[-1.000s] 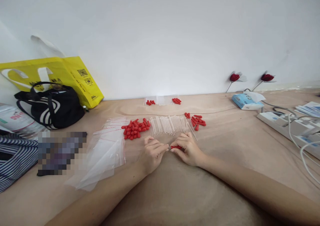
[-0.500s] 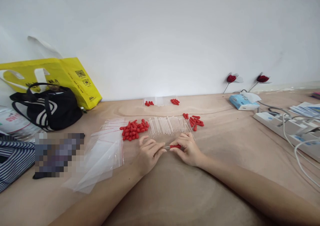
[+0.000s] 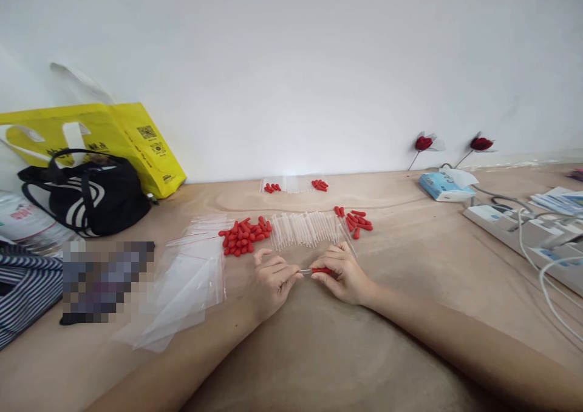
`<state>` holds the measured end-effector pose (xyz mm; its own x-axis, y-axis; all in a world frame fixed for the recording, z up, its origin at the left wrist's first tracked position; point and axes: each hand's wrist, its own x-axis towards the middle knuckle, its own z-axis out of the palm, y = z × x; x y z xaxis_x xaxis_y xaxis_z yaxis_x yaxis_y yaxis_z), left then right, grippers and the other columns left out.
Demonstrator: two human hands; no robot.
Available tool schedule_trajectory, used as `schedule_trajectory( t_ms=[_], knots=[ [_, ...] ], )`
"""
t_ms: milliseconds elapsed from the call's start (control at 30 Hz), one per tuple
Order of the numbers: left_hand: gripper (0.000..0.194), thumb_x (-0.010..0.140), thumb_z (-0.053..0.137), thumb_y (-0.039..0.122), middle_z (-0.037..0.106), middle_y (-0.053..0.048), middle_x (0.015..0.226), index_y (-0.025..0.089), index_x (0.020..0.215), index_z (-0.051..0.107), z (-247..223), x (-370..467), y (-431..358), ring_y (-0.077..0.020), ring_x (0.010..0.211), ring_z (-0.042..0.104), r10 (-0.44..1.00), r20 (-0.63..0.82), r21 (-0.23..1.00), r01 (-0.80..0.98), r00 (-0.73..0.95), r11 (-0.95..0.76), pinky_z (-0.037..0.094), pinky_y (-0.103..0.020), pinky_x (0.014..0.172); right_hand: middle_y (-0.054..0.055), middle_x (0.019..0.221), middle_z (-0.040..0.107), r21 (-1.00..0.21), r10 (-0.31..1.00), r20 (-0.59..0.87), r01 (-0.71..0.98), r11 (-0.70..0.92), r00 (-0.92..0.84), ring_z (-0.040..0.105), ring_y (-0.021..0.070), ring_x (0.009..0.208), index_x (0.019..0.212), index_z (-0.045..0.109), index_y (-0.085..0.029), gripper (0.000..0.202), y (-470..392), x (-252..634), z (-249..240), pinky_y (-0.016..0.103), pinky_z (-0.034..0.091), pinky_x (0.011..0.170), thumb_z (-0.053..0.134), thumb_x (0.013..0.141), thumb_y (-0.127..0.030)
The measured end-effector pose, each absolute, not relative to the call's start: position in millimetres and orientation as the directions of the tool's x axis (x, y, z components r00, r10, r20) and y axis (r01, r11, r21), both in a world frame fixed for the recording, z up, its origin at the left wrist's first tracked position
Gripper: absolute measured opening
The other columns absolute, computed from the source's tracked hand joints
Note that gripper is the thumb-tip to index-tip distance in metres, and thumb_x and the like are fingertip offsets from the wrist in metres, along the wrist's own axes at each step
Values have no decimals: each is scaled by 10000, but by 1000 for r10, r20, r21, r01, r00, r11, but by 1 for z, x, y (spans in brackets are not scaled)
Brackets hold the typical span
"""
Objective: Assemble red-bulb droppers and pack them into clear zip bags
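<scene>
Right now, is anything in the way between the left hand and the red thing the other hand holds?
Only the thin stick from the left hand spans that gap to the red piece in the right hand; nothing else visible is between.

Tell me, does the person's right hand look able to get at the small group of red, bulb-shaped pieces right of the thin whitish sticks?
Probably yes: the small red group lies just beyond the right hand, with nothing tall between. Its fingers pinch another red piece, so they may need freeing first.
</scene>
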<state>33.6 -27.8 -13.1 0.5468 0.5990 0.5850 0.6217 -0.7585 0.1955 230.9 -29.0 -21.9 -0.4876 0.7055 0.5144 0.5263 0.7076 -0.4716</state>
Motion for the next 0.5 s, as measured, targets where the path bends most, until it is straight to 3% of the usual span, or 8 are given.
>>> schedule_trajectory(
  t_ms=[200, 367, 433, 500],
  knots=[
    [197, 859, 448, 252, 624, 54, 563, 215, 746, 605, -16, 34, -25, -105, 575, 553, 621, 579, 224, 630, 528, -744, 208, -382, 866, 11, 756, 636, -520, 736, 524, 523, 675, -428, 527, 141, 730, 837, 601, -210, 128, -29, 230, -21, 333, 293, 716, 508, 810, -295],
    [205, 835, 478, 318, 665, 1, 753, 218, 983, 578, -13, 32, -24, -145, 723, 577, 639, 592, 286, 612, 492, -737, 249, -380, 879, 37, 847, 623, -757, 814, 490, 312, 574, -310, 547, 154, 804, 912, 573, -219, 167, -22, 230, -19, 323, 390, 746, 504, 804, -327],
    [322, 827, 472, 330, 652, -50, 913, 186, 1112, 510, -11, 31, -25, -180, 844, 560, 650, 591, 302, 616, 478, -728, 284, -377, 862, 33, 831, 600, -857, 875, 444, 194, 478, -191, 550, 147, 767, 912, 535, -212, 210, -12, 237, -16, 305, 420, 707, 545, 764, -360],
    [319, 821, 465, 314, 629, -72, 976, 169, 1101, 518, -9, 32, -26, -199, 904, 536, 665, 591, 303, 637, 458, -708, 311, -374, 841, 7, 767, 570, -922, 923, 369, 84, 378, -105, 535, 125, 668, 884, 498, -209, 277, 4, 252, -9, 268, 428, 617, 603, 699, -386]
  ],
)
